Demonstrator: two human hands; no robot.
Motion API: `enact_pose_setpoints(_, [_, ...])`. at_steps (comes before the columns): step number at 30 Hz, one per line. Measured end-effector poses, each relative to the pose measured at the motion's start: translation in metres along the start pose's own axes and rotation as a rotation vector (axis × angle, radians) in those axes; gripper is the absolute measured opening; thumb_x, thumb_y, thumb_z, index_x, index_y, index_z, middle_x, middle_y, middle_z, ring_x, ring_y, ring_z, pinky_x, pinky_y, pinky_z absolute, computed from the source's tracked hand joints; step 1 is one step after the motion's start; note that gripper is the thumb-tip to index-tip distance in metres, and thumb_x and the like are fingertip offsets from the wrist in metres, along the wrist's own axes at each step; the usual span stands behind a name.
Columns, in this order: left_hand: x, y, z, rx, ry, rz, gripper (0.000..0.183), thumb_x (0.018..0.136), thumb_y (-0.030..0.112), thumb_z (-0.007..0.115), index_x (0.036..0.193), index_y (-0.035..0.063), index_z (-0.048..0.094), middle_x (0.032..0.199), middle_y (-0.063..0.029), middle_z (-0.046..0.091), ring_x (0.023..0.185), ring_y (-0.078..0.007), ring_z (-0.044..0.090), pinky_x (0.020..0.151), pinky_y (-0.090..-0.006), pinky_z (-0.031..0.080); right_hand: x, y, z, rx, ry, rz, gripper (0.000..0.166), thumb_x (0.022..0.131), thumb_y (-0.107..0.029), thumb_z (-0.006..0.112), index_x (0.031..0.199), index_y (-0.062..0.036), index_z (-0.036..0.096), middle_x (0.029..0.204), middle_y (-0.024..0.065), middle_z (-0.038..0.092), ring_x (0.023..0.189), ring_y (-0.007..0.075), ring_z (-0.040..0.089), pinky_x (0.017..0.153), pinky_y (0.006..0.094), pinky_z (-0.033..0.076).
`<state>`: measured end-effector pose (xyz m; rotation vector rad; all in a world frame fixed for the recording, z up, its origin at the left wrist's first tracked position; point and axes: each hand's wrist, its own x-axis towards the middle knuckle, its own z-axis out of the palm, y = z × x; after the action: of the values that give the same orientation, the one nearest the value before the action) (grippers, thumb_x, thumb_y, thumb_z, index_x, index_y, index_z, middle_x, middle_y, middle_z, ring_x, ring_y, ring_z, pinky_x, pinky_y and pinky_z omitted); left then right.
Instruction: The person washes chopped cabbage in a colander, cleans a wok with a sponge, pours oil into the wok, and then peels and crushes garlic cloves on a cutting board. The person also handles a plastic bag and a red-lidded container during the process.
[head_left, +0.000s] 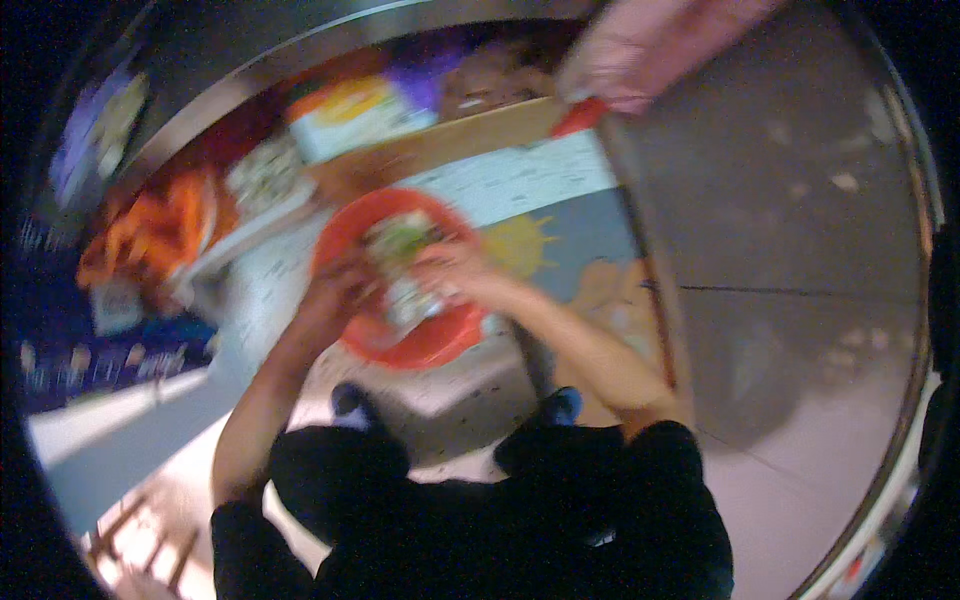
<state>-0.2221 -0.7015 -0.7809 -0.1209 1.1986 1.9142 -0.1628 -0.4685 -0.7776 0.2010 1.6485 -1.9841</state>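
A red plastic basin (444, 336) stands before me, seen from above. Inside it lies a blurred heap of pale and green pieces (401, 238), too smeared to name. Nearer to me in the basin is a whitish, partly see-through thing (411, 304), perhaps a plastic bag. My left hand (343, 289) reaches over the basin's left side, dark and blurred. My right hand (454, 271) is over the right half, its bent fingers at the heap and the whitish thing. Motion blur hides whether either hand grips anything.
Bright orange items (161, 225) and a pale heap in a white tray (262, 176) lie to the left. Behind the basin runs a cardboard edge (450, 139) with colourful packages (349, 112). A pink-sleeved arm (652, 52) reaches in near a red object (577, 116). Tiled floor (780, 225) lies right.
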Motion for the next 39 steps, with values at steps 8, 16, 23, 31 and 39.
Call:
enact_pose_setpoints(8, [-0.034,0.066,0.094,-0.005,0.041,-0.156,0.027,0.089,0.031,0.051,0.102,0.0077,0.056,0.091,-0.005,0.057,0.083,-0.0211,0.059,0.067,-0.0407,0.053,-0.012,-0.102,0.035,-0.541,0.399,-0.38,0.02,0.089,-0.024,0.05,0.093,-0.0063,0.06,0.091,0.0172,0.061,0.084,0.0306,0.059,0.068,0.0419,0.046])
enact_pose_setpoints(16, [-0.134,0.133,0.294,-0.658,0.189,-0.137,0.031,0.092,0.032,0.046,0.11,0.0081,0.053,0.104,-0.0066,0.058,0.096,-0.0192,0.056,0.085,-0.0385,0.047,-0.126,-0.211,0.161,-0.382,1.106,-0.481,0.019,0.085,-0.022,0.051,0.091,-0.005,0.058,0.102,0.0158,0.057,0.1,0.0318,0.053,0.086,0.0408,0.042])
enact_pose_setpoints(23, [-0.185,0.219,0.406,-0.603,0.052,-0.198,0.026,0.091,0.03,0.049,0.104,0.0088,0.056,0.104,-0.007,0.058,0.096,-0.0182,0.056,0.081,-0.0359,0.047,-0.221,-0.296,0.145,-0.719,0.946,-0.848,0.038,0.089,-0.025,0.047,0.119,-0.0035,0.048,0.114,0.0195,0.054,0.094,0.036,0.056,0.083,0.0449,0.046])
enact_pose_setpoints(31, [-0.177,0.312,0.574,-0.467,-0.249,-0.279,0.02,0.09,0.027,0.052,0.097,0.0095,0.059,0.104,-0.0075,0.059,0.096,-0.0171,0.056,0.077,-0.033,0.048,-0.419,-0.539,0.067,-0.944,1.199,-0.761,0.023,0.083,-0.014,0.053,0.102,-0.0013,0.059,0.104,0.0184,0.059,0.097,0.035,0.055,0.085,0.0421,0.046])
enact_pose_setpoints(39, [-0.082,0.283,0.725,-0.226,-0.391,-0.521,0.017,0.087,0.02,0.057,0.086,0.0033,0.06,0.08,-0.007,0.059,0.07,-0.0205,0.056,0.058,-0.0306,0.044,-0.561,-0.533,-0.278,-0.43,1.773,-0.507,0.026,0.088,-0.019,0.05,0.102,-0.0009,0.063,0.091,0.0184,0.064,0.087,0.0306,0.061,0.078,0.0346,0.046])
